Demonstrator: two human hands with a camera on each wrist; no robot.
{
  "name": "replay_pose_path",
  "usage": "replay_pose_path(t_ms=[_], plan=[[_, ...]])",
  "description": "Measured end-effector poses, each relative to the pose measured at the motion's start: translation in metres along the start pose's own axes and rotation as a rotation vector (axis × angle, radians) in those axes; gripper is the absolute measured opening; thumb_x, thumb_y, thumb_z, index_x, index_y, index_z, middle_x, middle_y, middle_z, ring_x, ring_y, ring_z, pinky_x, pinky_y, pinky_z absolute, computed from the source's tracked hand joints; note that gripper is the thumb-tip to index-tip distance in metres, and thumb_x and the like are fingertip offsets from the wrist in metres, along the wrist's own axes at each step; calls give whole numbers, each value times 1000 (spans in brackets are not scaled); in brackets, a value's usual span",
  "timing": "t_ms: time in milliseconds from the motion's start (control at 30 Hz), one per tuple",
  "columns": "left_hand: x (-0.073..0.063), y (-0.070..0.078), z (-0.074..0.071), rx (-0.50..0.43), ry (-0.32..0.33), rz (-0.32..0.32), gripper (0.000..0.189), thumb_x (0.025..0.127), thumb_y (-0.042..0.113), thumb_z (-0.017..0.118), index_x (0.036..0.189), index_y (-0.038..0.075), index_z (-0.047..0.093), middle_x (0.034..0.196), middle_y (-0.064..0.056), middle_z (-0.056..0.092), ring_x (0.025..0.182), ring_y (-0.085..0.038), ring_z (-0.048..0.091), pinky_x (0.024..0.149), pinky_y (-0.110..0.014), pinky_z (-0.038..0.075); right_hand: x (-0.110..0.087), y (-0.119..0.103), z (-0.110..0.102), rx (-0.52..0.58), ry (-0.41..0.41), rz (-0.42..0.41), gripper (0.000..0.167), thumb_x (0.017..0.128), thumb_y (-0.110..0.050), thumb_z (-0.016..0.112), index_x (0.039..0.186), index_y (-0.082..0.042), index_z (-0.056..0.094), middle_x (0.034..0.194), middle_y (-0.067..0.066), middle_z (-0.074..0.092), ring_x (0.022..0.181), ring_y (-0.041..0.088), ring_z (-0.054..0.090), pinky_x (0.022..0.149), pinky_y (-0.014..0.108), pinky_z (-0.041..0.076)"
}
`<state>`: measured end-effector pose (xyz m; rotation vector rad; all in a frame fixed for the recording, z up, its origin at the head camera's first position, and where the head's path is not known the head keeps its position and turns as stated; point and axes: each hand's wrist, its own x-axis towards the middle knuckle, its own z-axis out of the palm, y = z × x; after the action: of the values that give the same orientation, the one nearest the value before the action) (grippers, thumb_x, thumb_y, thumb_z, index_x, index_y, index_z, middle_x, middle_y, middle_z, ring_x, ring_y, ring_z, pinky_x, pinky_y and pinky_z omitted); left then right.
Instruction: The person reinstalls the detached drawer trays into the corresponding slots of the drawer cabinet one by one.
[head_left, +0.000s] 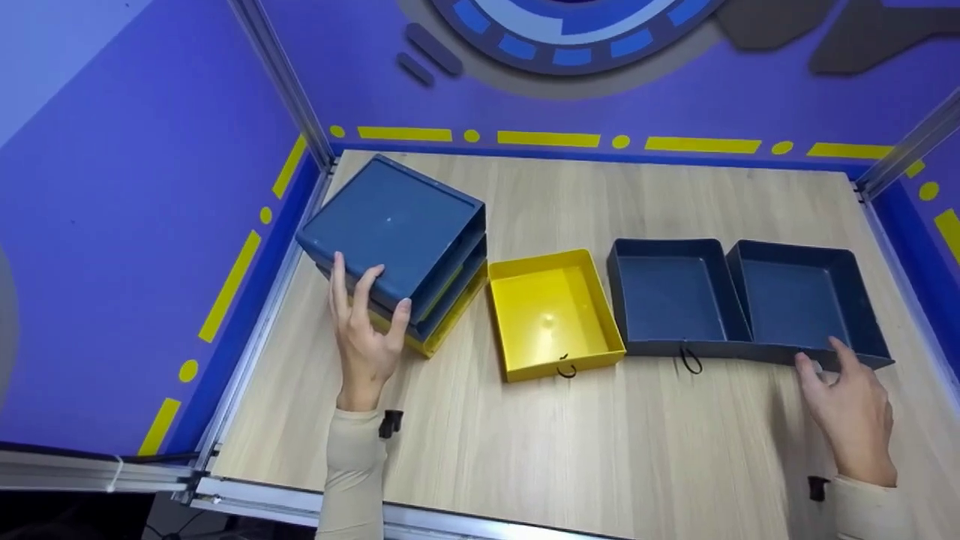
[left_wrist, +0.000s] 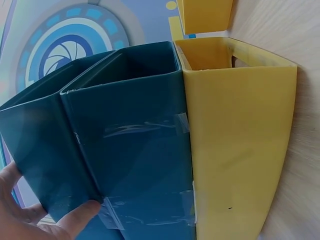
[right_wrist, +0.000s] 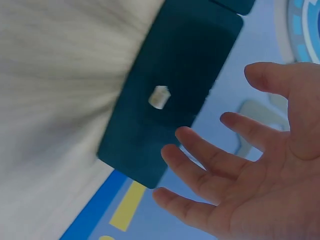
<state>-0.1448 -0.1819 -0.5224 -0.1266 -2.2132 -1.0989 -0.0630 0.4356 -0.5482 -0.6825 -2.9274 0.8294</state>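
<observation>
At the left, a stack of drawer casings holds two blue ones over a yellow casing point(left_wrist: 240, 135), open sides facing right. My left hand point(head_left: 367, 341) grips the top blue casing point(head_left: 397, 217) at its near edge, fingers on the top face and thumb on the side. In the left wrist view that casing leans away from the lower blue casing point(left_wrist: 135, 140). My right hand point(head_left: 851, 409) has spread fingers, thumb and index close to the front wall of the rightmost blue drawer point(head_left: 799, 300). A small whitish piece point(right_wrist: 160, 97) sits on that front wall.
A yellow drawer point(head_left: 555, 371) with a black loop lies right of the stack. Beside it stands another blue drawer point(head_left: 675, 300), also with a black loop point(head_left: 691, 358), against the rightmost one. Blue panels point(head_left: 525, 105) and metal rails point(head_left: 289, 90) border the wooden table point(head_left: 570, 450).
</observation>
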Motion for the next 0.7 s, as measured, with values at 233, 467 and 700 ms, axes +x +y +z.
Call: replay_pose_path(t_ms=[233,467,700], plan=[[-5,-3,-4,4,20,-16,53,94,39,72,144,22,65,178,-13,21,164,-41,20,122,-77,22,5,9,17,-7,-24,-8,75,108,-45,49,165,0,31,145,48,45,130,66,44,100,77,36],[-2,-2,0,10,19,8,54,95,43,71,144,21,64,178,-14,21,164,-39,20,123,-76,22,7,14,27,-8,73,-3,72,106,-43,60,159,2,41,140,43,54,126,62,50,100,74,39],[-1,-3,6,1,24,18,54,95,44,70,144,21,64,177,-15,23,163,-40,21,122,-76,24,9,15,31,10,224,-39,63,99,-33,75,142,9,56,123,40,63,118,57,55,108,73,35]])
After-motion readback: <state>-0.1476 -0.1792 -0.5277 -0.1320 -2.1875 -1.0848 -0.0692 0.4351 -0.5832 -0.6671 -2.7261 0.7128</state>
